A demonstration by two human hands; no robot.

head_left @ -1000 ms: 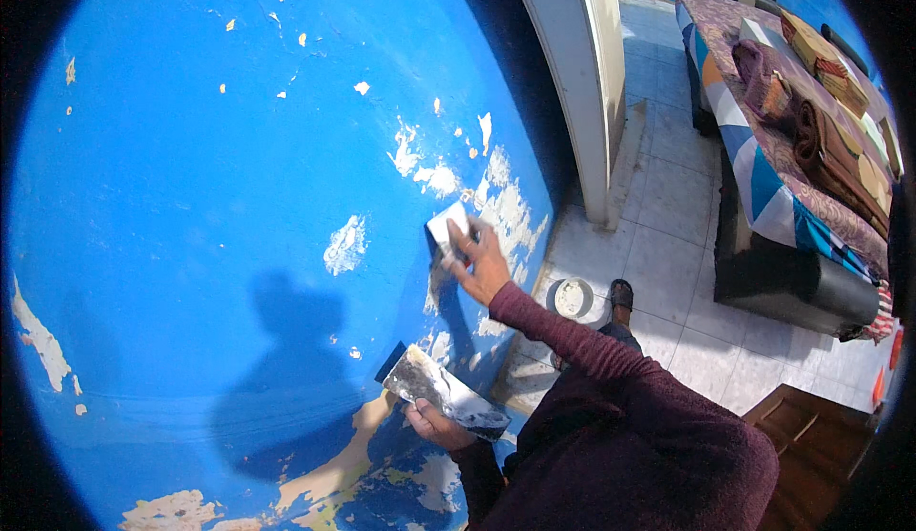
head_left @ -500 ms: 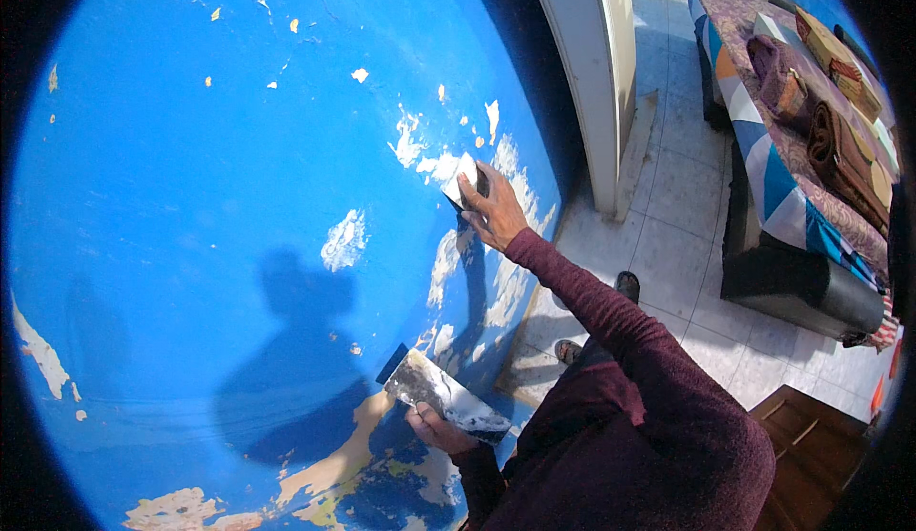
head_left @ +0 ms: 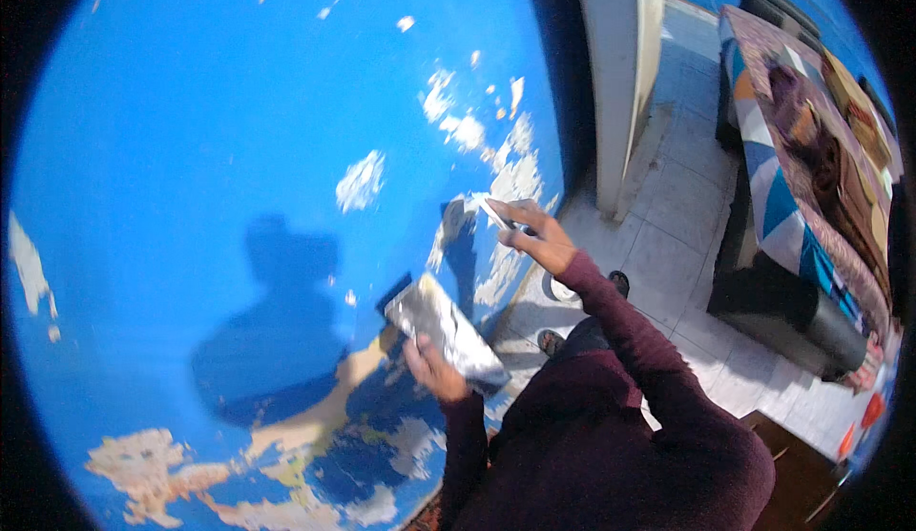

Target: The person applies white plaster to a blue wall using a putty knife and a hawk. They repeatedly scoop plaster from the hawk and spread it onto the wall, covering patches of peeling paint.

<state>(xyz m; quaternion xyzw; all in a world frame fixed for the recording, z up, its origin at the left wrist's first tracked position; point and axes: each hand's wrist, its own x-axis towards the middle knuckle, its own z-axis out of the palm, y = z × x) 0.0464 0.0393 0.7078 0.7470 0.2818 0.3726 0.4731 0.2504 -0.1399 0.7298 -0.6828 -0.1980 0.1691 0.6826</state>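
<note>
A blue wall (head_left: 219, 121) with peeled spots and white filler patches (head_left: 361, 181) fills the left and middle of the view. In my left hand (head_left: 437, 369) is a wide rectangular putty blade (head_left: 447, 329), its face smeared with white and grey putty and its dark edge toward the wall. My right hand (head_left: 542, 239) grips a smaller putty knife (head_left: 495, 214), seen nearly edge-on just above and right of the wide blade. Its tip is by the patchy wall near the corner; whether it touches cannot be told.
To the right, a pale pillar or door frame (head_left: 618, 83) rises from the tiled floor (head_left: 658, 264). Beyond it stands a bed (head_left: 778, 197) with folded cloths and boxes on it. A brown wooden piece (head_left: 797, 474) is at lower right. A white round container (head_left: 563, 289) sits near my feet.
My right hand has come off the upper white patch and moved lower, turning the putty knife edge-on. My left hand has brought the wide blade up nearer to it. The view has shifted somewhat.
</note>
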